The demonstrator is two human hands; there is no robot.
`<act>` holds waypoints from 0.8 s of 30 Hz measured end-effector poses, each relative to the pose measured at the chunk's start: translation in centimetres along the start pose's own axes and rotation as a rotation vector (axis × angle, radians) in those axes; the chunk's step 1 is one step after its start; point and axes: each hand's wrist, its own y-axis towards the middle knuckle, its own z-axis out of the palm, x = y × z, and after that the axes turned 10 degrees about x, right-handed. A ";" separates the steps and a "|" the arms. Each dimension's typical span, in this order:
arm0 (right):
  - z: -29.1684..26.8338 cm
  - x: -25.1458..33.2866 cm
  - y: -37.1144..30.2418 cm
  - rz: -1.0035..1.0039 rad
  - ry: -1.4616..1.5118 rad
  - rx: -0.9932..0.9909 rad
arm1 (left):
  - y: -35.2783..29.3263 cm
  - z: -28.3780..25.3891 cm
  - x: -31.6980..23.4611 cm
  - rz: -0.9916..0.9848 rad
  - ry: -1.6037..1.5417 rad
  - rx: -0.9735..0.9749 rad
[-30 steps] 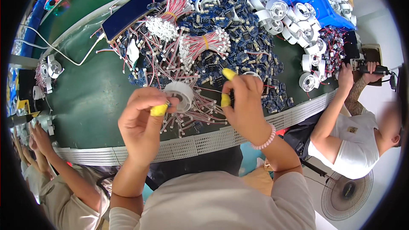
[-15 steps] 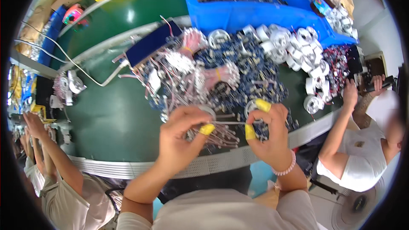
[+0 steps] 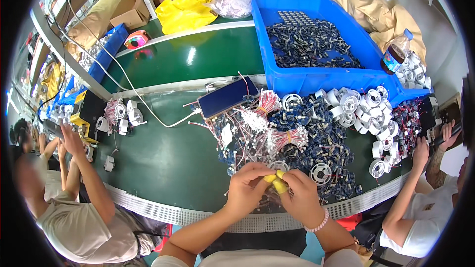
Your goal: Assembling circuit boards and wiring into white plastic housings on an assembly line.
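Observation:
My left hand (image 3: 246, 190) and my right hand (image 3: 302, 198) meet in front of me above the table's near edge. Both are closed in a pinch, with yellow tape on fingertips of each. The thin pale wire seen stretched between them earlier is now mostly hidden by the fingers. Just beyond lies a pile of small blue circuit boards (image 3: 316, 138) with wires. Bundles of pink and white wires (image 3: 289, 139) with white connectors rest on it. A white round plastic housing (image 3: 320, 173) sits beside my right hand.
A dark blue flat panel (image 3: 228, 97) with a white cable lies behind the wires. White ring-shaped parts (image 3: 368, 111) are heaped to the right. A large blue bin (image 3: 321, 76) holds more boards; a drink bottle (image 3: 397, 52) stands at its corner. Co-workers sit at both sides.
My hands have come together from being apart with a thin pale wire stretched between them. The view has tilted up, showing more of the far side.

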 end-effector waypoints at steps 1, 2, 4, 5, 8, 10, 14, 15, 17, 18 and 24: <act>0.0 0.0 0.2 -0.024 0.015 -0.018 | 0.1 0.0 0.2 0.024 -0.003 -0.003; 0.0 -0.3 0.2 -0.015 0.013 -0.015 | 0.1 -0.1 0.2 0.008 -0.012 0.004; -0.1 -1.0 -0.3 -0.010 0.087 0.043 | -0.2 0.1 0.4 -0.011 -0.064 0.014; -0.1 -1.0 -0.3 0.019 0.135 0.009 | -0.4 0.0 0.3 -0.062 -0.097 0.043; -0.7 -1.0 0.3 0.152 0.321 -0.044 | 0.0 -1.0 -0.5 -0.039 -0.179 0.029; -0.3 -0.9 0.3 0.164 0.490 -0.002 | -0.2 -2.2 0.0 -0.080 -0.220 -0.030; 0.8 -1.0 1.1 0.126 0.462 0.064 | 0.1 -1.9 -0.6 -0.214 -0.350 -0.063; 1.4 -1.3 1.1 0.146 0.524 0.031 | -0.1 -1.8 -0.5 -0.219 -0.359 -0.051; 1.4 -1.8 1.4 0.154 0.530 0.071 | 0.1 -2.0 -0.4 -0.249 -0.380 -0.071; 1.6 -1.9 1.5 0.153 0.532 0.077 | 0.1 -2.1 -0.3 -0.250 -0.381 -0.079; 2.0 -2.2 1.3 0.041 0.389 0.100 | -0.5 -2.5 -0.3 -0.264 -0.318 -0.053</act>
